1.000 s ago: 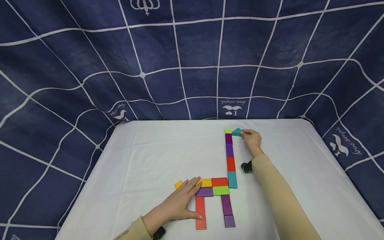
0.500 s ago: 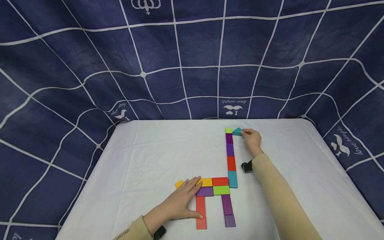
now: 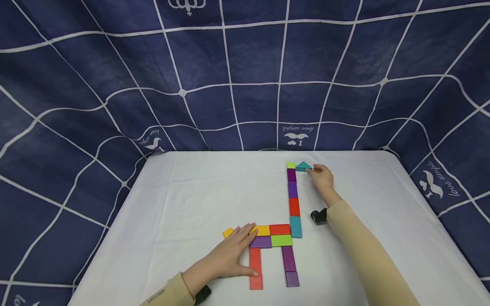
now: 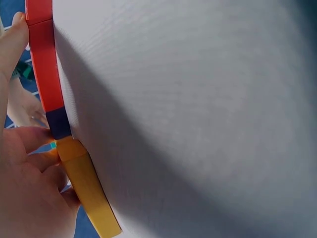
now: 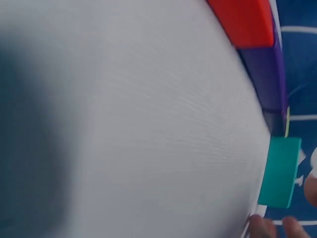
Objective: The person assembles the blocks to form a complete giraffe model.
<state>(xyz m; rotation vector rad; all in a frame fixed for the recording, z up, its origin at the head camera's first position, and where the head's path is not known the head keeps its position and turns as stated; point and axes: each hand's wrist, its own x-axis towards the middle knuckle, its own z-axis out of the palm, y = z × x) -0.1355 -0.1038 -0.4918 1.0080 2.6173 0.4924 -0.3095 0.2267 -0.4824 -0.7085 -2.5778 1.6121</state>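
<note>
A teal triangular block (image 3: 303,167) lies at the far end of the table, right beside a small lime block (image 3: 291,165) that tops a column of coloured blocks. My right hand (image 3: 322,180) is at the triangle's right corner, thumb and forefinger parted; in the right wrist view the fingertips (image 5: 292,227) stand off the teal side. My left hand (image 3: 231,253) lies spread over the left of the block figure. Its fingers reach the yellow block (image 3: 262,230) and its thumb touches the red leg (image 3: 255,259). Some blocks under the palm are hidden.
The column runs down through a violet block (image 3: 292,189) and a red block (image 3: 294,207) to a teal rectangular block (image 3: 296,227). A purple leg (image 3: 289,258) stands right of the red one. A white cloth (image 3: 206,191) covers the table; a dark blue curtain (image 3: 252,106) hangs behind.
My right thumb and forefinger have come apart from their pinch on the teal triangle, and the hand has drawn slightly right. The triangle stays beside the column. My left hand keeps its place.
</note>
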